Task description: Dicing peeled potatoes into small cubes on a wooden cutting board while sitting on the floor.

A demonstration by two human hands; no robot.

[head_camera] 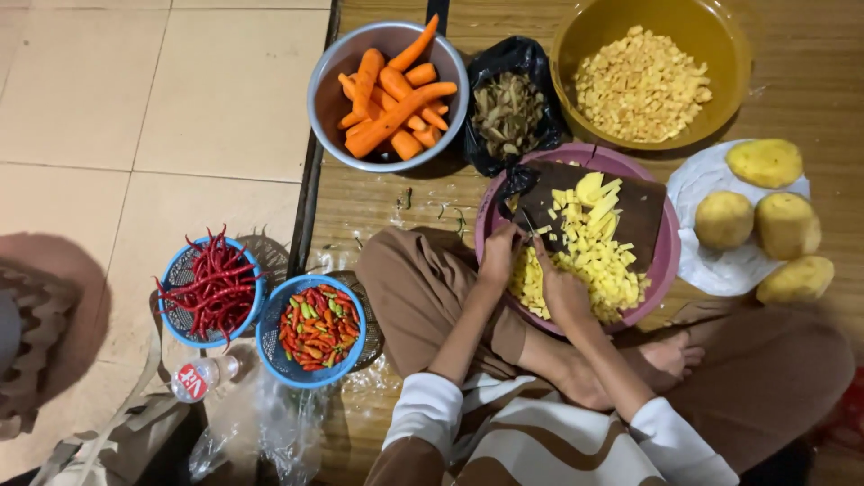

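Note:
A dark cutting board [641, 214] lies in a round purple tray [668, 256] on my lap. On the board and tray sits a heap of diced yellow potato [598, 261]. My left hand [499, 256] is closed around a small knife [525, 227] at the board's left end. Beside it, my right hand [562, 290] rests curled on potato pieces at the tray's near edge, pressing them down. The knife blade is mostly hidden between the two hands.
A yellow bowl [720, 36] of diced potato, a black bag of peelings [511, 108] and a metal bowl of carrots [389, 94] stand beyond the tray. Peeled whole potatoes [765, 211] lie on white plastic at right. Two blue baskets of chillies [211, 288] [317, 328] and a bottle [200, 378] are at left.

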